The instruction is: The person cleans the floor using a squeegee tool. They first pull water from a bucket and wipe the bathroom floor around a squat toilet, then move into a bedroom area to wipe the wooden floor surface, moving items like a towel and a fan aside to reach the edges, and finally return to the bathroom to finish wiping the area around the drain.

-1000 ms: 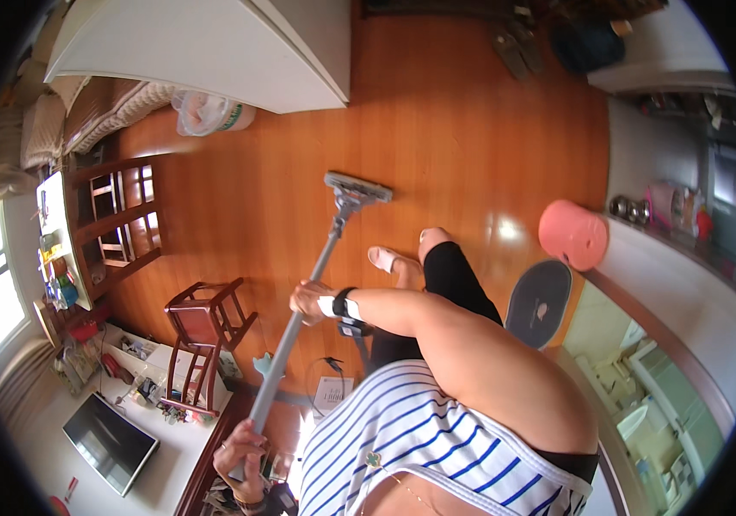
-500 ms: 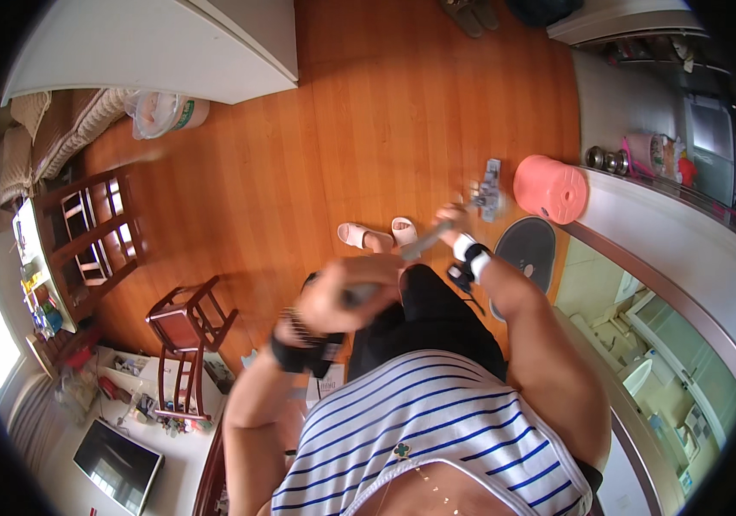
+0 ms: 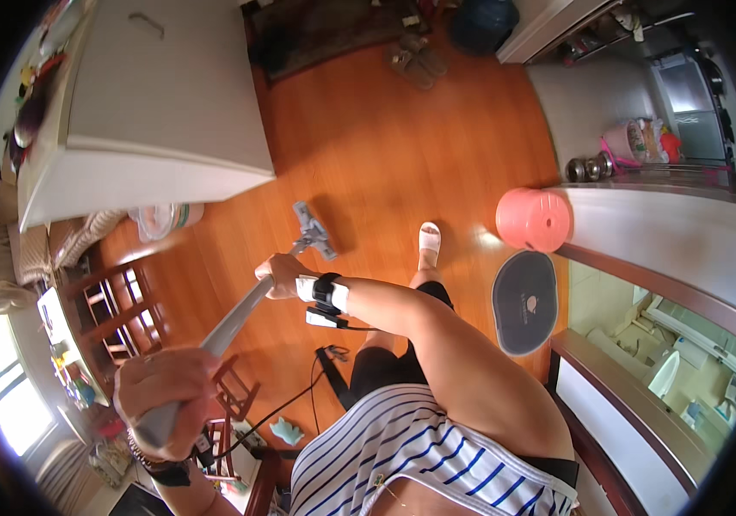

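Note:
A long grey mop [image 3: 237, 318] slants across the left of the view. My left hand [image 3: 166, 397] is closed round the top of its handle, slightly blurred. Farther down the pole, my right hand [image 3: 280, 275] is also closed on it, with the right arm stretched across my body. Beyond the right hand, the grey mop head [image 3: 314, 232] rests on the wooden floor. Both wrists wear black bands, and a dark cable [image 3: 280, 421] hangs between them below the pole.
A white cabinet [image 3: 170, 112] stands at the far left, with a plastic tub [image 3: 161, 221] beside it. Wooden chairs [image 3: 234, 391] are at left. On the right are a pink stool [image 3: 533, 220], a grey oval mat [image 3: 524, 303] and a doorway. Slippers [image 3: 417, 62] lie far ahead.
The mop head has gone from beside the pink stool to the left, near the cabinet. Both hands have swung left with the handle. My body has turned, and one white-slippered foot is farther forward.

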The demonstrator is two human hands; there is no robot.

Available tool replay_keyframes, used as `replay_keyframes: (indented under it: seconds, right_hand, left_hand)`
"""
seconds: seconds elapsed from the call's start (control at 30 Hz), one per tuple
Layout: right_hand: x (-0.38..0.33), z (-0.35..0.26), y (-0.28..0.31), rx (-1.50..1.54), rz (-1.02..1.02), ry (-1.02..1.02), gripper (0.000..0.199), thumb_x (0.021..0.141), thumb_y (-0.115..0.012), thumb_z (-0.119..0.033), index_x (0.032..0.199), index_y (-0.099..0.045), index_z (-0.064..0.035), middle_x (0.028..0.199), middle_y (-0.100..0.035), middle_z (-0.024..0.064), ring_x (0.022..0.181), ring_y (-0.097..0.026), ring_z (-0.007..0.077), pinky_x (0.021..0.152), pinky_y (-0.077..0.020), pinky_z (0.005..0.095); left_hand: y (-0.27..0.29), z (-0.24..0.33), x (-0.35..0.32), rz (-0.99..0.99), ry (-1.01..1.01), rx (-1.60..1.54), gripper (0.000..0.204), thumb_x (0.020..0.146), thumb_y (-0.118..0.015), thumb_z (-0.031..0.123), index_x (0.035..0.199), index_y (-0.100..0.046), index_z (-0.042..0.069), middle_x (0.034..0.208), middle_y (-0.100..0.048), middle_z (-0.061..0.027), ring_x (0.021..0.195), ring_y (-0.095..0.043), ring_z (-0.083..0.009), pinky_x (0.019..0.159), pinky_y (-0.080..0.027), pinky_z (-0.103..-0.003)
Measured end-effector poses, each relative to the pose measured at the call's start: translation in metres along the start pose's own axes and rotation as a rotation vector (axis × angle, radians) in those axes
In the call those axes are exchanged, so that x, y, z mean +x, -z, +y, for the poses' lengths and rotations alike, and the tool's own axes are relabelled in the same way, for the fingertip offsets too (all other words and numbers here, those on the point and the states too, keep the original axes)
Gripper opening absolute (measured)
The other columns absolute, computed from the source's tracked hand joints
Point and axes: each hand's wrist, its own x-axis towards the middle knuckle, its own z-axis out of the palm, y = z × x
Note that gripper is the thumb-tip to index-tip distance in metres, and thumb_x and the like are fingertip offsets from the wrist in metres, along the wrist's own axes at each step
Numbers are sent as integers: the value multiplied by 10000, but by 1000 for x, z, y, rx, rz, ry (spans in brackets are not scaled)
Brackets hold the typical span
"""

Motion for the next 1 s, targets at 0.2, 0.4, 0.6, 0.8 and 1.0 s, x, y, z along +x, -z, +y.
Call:
replay_keyframes:
  seconds: [0.2,0.4,0.6,0.8,1.0]
  right_hand:
    - [-12,65,210,-350,135,-51,151,564,-581,-234,515,-521,-105,538,-543,117,541,-546,333,513,-441,433]
    - [-62,258,467,-760,-27,-347,110,573,-598,-228,591,-598,-120,624,-593,105,620,-578,320,561,-455,428]
    - [-77,331,552,-981,62,-267,156,571,-594,-278,564,-598,-123,623,-586,115,663,-572,306,605,-446,409]
    - [12,189,370,-341,-117,-107,148,557,-568,-276,545,-580,-129,559,-563,106,552,-543,326,547,-419,458]
    - [74,124,285,151,-182,-7,85,621,-535,-135,600,-583,-68,612,-583,135,616,-573,327,560,-446,403]
  left_hand:
    - [-55,-20,106,66,-76,-230,176,623,-604,138,598,-529,-20,600,-563,-124,640,-610,-290,606,-504,-349]
    - [-256,-90,270,-166,83,-491,103,731,-529,-44,825,-569,-31,924,-587,-133,1034,-514,-305,860,-396,-369]
    - [-346,-89,345,-101,153,-543,75,791,-500,-50,838,-555,-29,937,-581,-117,1081,-481,-291,887,-373,-357]
    - [-160,4,295,154,486,-240,119,705,-568,69,709,-590,-47,799,-607,-172,887,-580,-319,776,-459,-417]
    - [-146,53,349,-99,483,198,50,648,-537,-54,675,-574,-35,711,-607,-136,737,-612,-274,708,-466,-323]
